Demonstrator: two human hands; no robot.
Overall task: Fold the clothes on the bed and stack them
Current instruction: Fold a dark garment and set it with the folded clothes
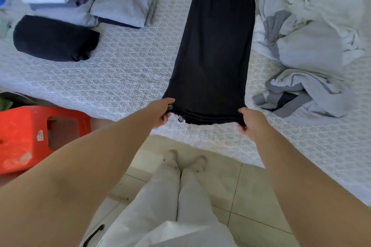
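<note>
Nearest to me are my own legs in pale trousers (170, 196), standing on the tiled floor (241, 196) at the near edge of the bed (130, 70). My left hand (163, 111) pinches the near left corner of the black garment (214, 46), fingers curled under the hem. My right hand (248, 120) grips the near right corner the same way. Between them the hem is pulled taut, and the garment runs away from me across the bed as one long narrow strip, its far end out of view.

To the right lies a loose heap of pale blue and grey clothes (307, 50), not yet folded, just beside the black strip. Far left sits the stack of folded clothes (80, 0), with a dark rolled bundle (54, 38) nearer to me. An orange plastic stool (34, 136) stands on the floor at near left.

My worry is the next fold. If I lift one corner faster than the other, I judge the strip will twist and the layers slide apart. Swinging it rightward could also snag the unfolded heap.

A dark folded item on the far-left stack carries white lettering, upside down and cut off, so I cannot read it. The stool has a small sticker, too small to make out.
</note>
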